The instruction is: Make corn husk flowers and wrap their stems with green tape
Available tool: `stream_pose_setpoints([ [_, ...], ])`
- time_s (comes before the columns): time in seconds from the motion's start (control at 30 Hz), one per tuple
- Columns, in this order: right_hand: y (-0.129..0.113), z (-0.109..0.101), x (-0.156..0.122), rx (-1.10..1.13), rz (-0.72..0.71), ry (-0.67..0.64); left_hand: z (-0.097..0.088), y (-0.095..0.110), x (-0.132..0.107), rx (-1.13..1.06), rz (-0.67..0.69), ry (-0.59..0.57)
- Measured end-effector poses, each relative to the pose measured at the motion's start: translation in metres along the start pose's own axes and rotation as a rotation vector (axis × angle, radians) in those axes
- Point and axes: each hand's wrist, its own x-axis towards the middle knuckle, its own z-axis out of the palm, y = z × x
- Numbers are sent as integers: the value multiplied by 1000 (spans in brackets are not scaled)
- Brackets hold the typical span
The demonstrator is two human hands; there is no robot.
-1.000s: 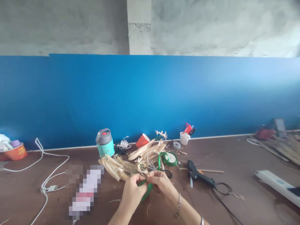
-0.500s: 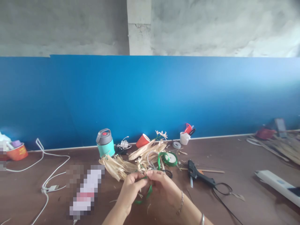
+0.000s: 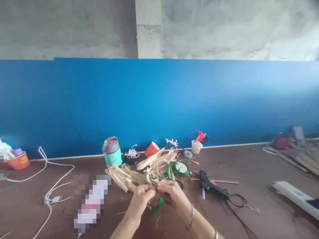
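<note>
My left hand (image 3: 142, 198) and my right hand (image 3: 173, 196) meet fingertip to fingertip low in the middle, both closed in a pinch. A green ribbon (image 3: 160, 203) hangs down between them from the pinched fingers. Just above the fingertips is a pale husk flower (image 3: 148, 176); its stem seems to run to my left fingers, though the fingers hide the join. Behind the hands lie dried corn husks (image 3: 119, 176) and a spool of green ribbon (image 3: 181, 169). Dark scissor-like handles (image 3: 179, 184) show partly beyond my right hand.
A black glue gun (image 3: 211, 186) lies right of my hands, across a thin wooden stick (image 3: 228, 182). Behind stand a turquoise flask (image 3: 112, 156), a tipped orange cup (image 3: 151, 150) and a white cup of tools (image 3: 196, 147). White cable (image 3: 50, 192) winds at left.
The green ribbon's hanging part has shifted and swung slightly right, and its loose lower end has blurred. My fingers have drawn a little closer together; my right wrist has shifted slightly left.
</note>
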Motion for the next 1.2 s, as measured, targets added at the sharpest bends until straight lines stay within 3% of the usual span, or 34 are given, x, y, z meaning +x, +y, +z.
stream_pose_setpoints([
  [0.2, 2, 2, 0, 18, -13, -3, 0, 3, -2, -3, 5, 12],
  [0.5, -8, -2, -5, 27, 37, -87, -3, 13, -9, 32, 33, -76],
  [0.7, -6, -1, -4, 40, 41, -93, 0, 5, -5, 94, 43, -19],
  [1.07, 5, -2, 6, -42, 43, 7, 3, -8, -3, 455, 273, 176],
  [1.2, 10, -6, 12, -65, 62, -4, 4, -10, -4, 470, 266, 179],
])
